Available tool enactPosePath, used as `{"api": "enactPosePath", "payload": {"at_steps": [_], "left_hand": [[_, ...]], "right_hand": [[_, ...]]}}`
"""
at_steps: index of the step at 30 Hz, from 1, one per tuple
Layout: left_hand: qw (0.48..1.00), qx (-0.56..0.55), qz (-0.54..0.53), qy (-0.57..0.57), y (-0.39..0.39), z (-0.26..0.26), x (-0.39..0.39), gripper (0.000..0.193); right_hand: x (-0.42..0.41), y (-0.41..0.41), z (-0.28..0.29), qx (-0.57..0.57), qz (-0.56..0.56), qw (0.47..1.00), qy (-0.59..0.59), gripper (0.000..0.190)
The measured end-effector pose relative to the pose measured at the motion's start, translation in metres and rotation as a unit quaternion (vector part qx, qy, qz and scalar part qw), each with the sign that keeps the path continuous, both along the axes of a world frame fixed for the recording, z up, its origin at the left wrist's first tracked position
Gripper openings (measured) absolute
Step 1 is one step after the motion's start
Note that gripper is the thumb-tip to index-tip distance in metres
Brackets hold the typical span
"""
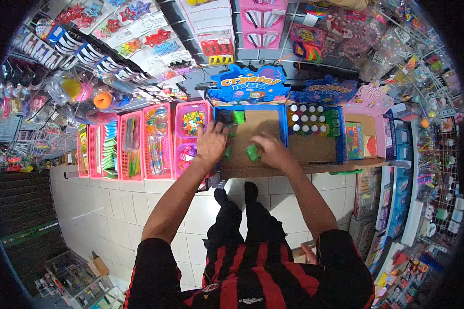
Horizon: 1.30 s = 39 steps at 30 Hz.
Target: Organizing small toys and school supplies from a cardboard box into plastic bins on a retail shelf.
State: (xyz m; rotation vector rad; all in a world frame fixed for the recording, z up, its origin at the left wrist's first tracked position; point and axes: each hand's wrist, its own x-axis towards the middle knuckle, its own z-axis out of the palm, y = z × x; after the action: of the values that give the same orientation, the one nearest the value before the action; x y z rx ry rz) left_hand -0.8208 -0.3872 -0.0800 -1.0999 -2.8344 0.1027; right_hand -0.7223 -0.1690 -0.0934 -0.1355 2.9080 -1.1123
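Observation:
A blue cardboard display box (285, 127) with a tall printed header stands before me. My left hand (212, 142) is over its left edge, fingers slightly apart, with nothing seen in them. Whatever lies beneath that palm is hidden. Inside the box, my right hand (272, 147) is blurred, its fingertips at a small green container (252, 153); whether they grip it is unclear. Another green container (239, 116) lies by the box's back wall. More green shows in the shade beside my left hand.
To the left are pink baskets (132, 146) of small goods and a purple tub (193, 121) of colourful pieces. A second display box (324, 148) holds white-capped jars (306, 118). A pink display box (371, 150) stands farther right. Hanging packaged goods (158, 36) crowd the wall.

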Motion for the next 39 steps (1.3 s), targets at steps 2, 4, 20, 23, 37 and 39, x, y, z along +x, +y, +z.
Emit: {"api": "enactPosePath", "payload": {"at_steps": [2,4,20,23,37,39], "left_hand": [[0.999,-0.008,-0.031,-0.034,-0.004,-0.004,-0.002,0.037],[0.995,-0.017,-0.067,-0.069,0.0,0.003,-0.001,0.042],[0.992,-0.007,-0.065,-0.112,-0.014,0.019,0.005,0.041],[0.989,-0.032,-0.068,-0.129,-0.015,0.02,0.004,0.049],[0.992,-0.05,-0.064,-0.098,-0.009,0.006,0.003,0.038],[0.992,-0.031,-0.06,-0.106,-0.007,0.004,0.001,0.04]], "right_hand": [[0.005,-0.001,-0.001,0.005,0.037,0.997,-0.065,0.038],[0.004,-0.002,-0.001,0.01,0.069,0.989,-0.131,0.04],[-0.046,-0.024,-0.038,-0.134,-0.091,0.987,-0.016,0.052],[-0.056,-0.025,-0.044,-0.101,-0.094,0.99,0.043,0.059],[-0.079,-0.041,-0.049,-0.109,-0.069,0.986,0.103,0.048],[-0.078,-0.039,-0.05,-0.095,-0.115,0.988,0.038,0.036]]}}
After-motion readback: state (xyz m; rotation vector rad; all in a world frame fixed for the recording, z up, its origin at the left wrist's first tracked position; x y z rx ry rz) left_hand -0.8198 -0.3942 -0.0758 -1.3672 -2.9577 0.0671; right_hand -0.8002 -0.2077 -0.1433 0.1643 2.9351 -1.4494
